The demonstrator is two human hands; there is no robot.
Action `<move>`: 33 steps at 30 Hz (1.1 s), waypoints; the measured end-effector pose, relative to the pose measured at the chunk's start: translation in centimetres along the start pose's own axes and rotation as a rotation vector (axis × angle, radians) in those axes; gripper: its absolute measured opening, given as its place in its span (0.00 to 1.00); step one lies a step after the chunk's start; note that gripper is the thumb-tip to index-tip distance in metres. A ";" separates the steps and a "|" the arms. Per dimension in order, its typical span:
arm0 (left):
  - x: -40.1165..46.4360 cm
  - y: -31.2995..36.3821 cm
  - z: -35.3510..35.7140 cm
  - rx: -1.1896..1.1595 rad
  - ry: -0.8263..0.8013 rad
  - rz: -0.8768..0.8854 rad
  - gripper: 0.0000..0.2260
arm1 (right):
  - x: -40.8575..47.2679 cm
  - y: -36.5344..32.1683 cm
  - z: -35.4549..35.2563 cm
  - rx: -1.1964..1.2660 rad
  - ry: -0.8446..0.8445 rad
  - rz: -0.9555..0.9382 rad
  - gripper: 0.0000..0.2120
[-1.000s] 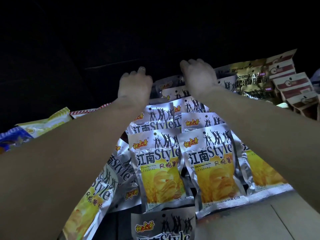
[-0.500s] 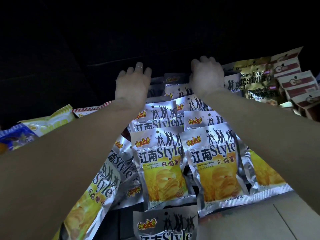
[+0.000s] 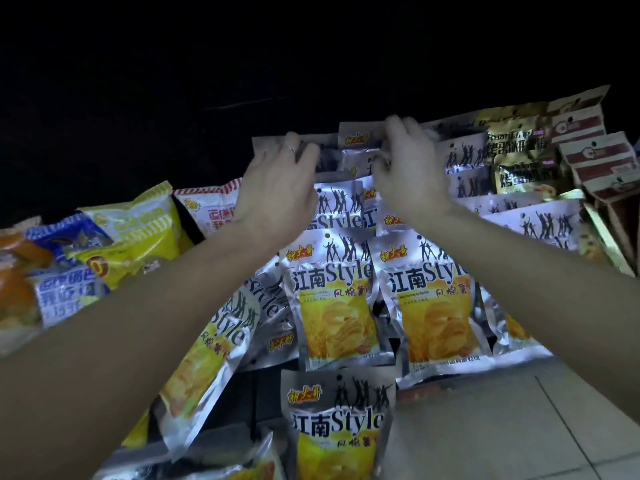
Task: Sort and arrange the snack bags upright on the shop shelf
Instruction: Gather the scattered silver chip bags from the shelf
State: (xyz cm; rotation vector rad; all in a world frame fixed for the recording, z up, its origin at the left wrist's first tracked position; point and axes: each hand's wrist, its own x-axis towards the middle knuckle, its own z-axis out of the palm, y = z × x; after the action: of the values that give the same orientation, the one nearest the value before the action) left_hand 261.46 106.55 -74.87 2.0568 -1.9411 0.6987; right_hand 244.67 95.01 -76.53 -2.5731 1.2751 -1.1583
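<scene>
both hands are shown reaching to the back of the silver chip bags (image 3: 332,296), the landmark for what follows. the left hand (image 3: 277,195) is laid against the top edge of a rear silver bag (image 3: 273,142), fingers curled over it; whether the edge is actually pinched cannot be told. the right hand (image 3: 408,174) is closed on the header of another rear bag (image 3: 360,136), which is lifted slightly above its neighbours. nearer than these, the silver bags are seen in two fairly upright rows, while one leaning bag (image 3: 214,341) is tipped over at their left edge and one loose bag (image 3: 336,420) stands apart in front. yellow and blue bags (image 3: 114,244) lie left of the silver stack; gold bags (image 3: 519,157) and red-banded packs (image 3: 588,150) stand to its right. the step in hand is judged to be the straightening of the back row. the next move would call for the held bag to be seated upright behind the rows, after which the leaning bag remains to be righted.
</scene>
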 end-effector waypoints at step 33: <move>-8.5 -0.9 -6.3 -1.014 -0.564 -0.147 0.07 | -11.8 -2.5 -8.0 0.754 -0.726 0.526 0.11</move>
State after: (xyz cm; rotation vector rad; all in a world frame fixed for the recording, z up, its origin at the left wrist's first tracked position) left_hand 261.08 117.10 -73.41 1.7226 -1.7443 -0.8426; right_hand 236.66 107.14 -77.02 -1.6826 0.9674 -0.3978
